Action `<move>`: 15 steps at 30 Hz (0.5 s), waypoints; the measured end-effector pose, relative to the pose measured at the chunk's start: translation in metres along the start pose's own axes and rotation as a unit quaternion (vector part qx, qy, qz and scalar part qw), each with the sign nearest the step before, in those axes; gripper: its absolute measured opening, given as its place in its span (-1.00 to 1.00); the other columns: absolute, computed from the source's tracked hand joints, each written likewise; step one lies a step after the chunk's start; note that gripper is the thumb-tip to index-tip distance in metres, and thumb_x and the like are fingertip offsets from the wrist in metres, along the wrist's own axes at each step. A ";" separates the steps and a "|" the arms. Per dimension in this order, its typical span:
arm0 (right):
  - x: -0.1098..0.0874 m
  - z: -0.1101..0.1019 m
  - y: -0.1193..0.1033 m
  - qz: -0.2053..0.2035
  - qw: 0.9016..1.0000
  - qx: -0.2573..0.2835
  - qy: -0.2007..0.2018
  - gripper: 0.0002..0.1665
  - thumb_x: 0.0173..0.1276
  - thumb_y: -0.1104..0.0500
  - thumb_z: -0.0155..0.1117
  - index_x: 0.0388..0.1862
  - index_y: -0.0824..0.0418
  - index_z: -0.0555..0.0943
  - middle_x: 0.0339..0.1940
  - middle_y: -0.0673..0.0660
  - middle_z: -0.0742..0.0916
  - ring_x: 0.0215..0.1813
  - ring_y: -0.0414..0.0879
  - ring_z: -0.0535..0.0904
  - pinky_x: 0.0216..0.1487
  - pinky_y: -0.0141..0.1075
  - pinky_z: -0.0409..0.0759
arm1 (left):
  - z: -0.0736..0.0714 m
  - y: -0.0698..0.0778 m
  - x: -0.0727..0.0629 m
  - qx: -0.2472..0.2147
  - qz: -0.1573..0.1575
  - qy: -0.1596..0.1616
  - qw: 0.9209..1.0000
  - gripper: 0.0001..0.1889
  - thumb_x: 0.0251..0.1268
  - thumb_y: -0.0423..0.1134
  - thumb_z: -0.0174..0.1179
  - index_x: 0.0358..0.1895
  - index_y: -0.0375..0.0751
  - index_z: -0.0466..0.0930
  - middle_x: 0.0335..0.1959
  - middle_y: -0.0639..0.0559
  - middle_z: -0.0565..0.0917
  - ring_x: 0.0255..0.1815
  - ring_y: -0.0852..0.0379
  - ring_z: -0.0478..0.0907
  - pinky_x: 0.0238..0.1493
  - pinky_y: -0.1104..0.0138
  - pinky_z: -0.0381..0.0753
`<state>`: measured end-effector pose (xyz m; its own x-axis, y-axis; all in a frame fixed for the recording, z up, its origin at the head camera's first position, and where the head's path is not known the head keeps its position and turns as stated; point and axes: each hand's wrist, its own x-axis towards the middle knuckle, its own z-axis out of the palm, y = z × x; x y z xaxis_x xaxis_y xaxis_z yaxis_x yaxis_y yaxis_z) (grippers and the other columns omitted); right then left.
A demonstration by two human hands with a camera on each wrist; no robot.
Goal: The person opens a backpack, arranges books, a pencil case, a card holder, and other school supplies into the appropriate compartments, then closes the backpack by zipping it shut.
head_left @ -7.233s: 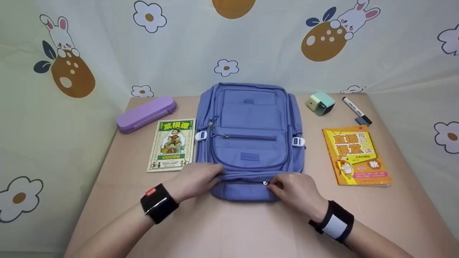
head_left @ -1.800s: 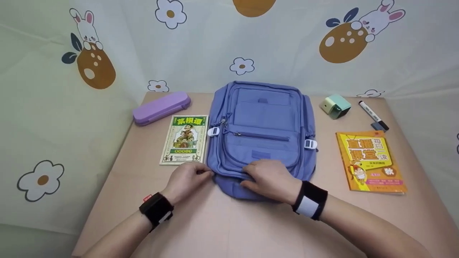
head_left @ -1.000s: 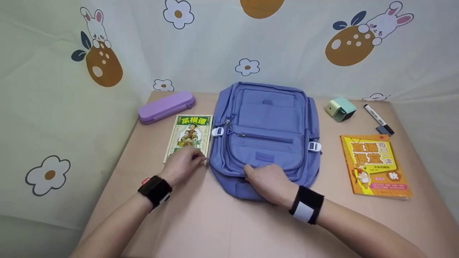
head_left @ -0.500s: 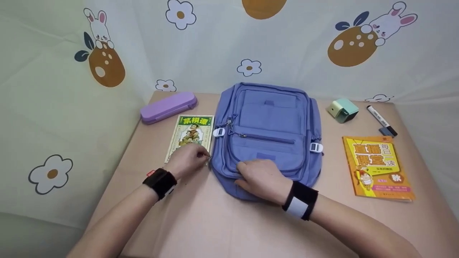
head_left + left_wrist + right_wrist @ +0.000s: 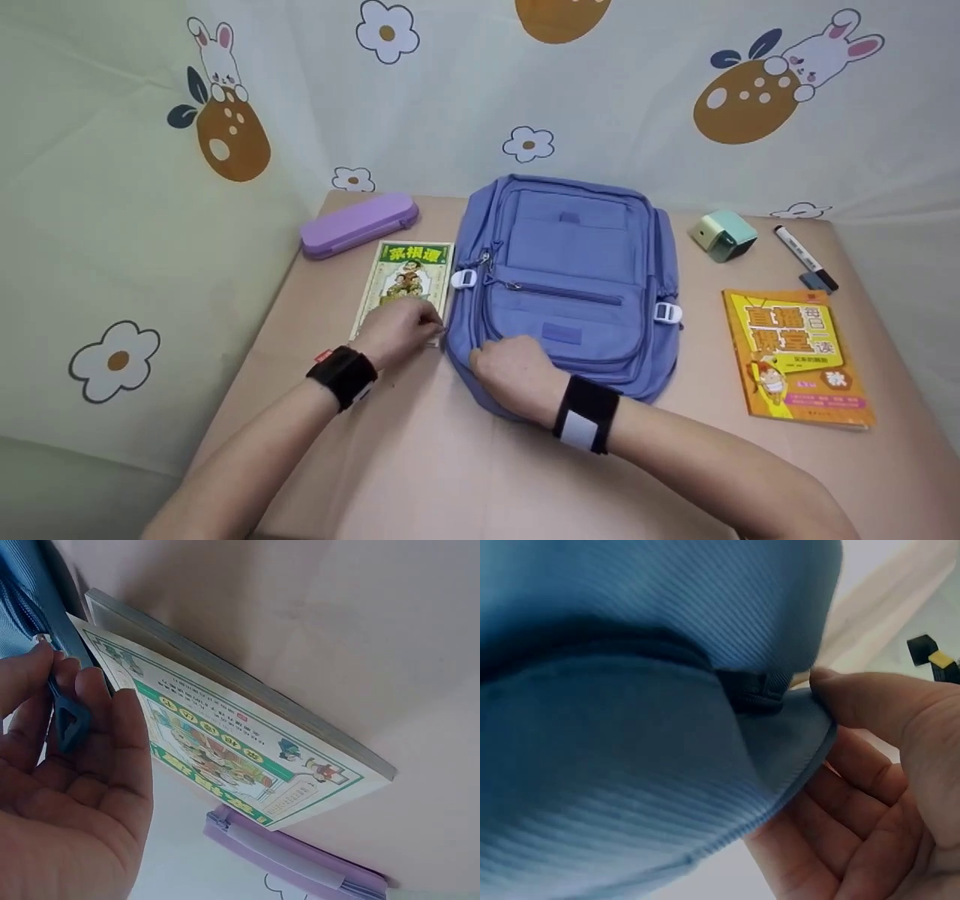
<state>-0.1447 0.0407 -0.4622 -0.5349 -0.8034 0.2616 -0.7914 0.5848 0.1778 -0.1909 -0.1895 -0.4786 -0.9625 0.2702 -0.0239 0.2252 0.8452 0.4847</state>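
Note:
A blue-purple backpack [image 5: 574, 247] lies on the table, front side up. At its lower left side, my left hand [image 5: 397, 330] pinches a zipper pull between thumb and forefinger. The left wrist view shows the pull's blue triangular cord end [image 5: 71, 724] hanging over the curled fingers, below a metal slider [image 5: 42, 638]. My right hand [image 5: 517, 379] is at the bag's lower left corner. In the right wrist view, its thumb and fingers pinch a fabric edge [image 5: 799, 742] beside the zipper. A green-and-cream book [image 5: 409, 277] lies left of the bag, partly behind the left hand.
A purple pencil case [image 5: 360, 223] lies at the back left. On the right are a mint-green pencil sharpener [image 5: 726, 235], a black-and-white marker [image 5: 804, 256] and an orange book [image 5: 799, 360]. A patterned curtain [image 5: 450, 82] stands behind the table [image 5: 420, 465].
My left hand has travelled up the bag's left side with the zipper pull. The right hand left the lower pocket's right end and shifted left along the bottom to the left corner.

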 end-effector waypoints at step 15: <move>-0.003 0.001 0.000 -0.010 1.000 0.007 -0.015 -0.86 0.18 0.30 0.31 -0.53 0.16 0.57 -0.67 0.02 0.57 -0.66 -0.08 0.49 -0.75 -0.16 0.48 | -0.005 -0.013 0.056 0.017 -0.037 0.027 0.999 -0.88 0.40 -0.14 0.33 -0.20 -0.06 0.82 -0.34 0.08 0.75 -0.32 0.06 0.66 -0.18 0.10 0.65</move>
<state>-0.1431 0.0431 -0.4643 -0.5274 -0.8179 0.2300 -0.8059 0.5673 0.1694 -0.2489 -0.1877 -0.4819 -0.9833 0.1815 -0.0101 0.1573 0.8772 0.4537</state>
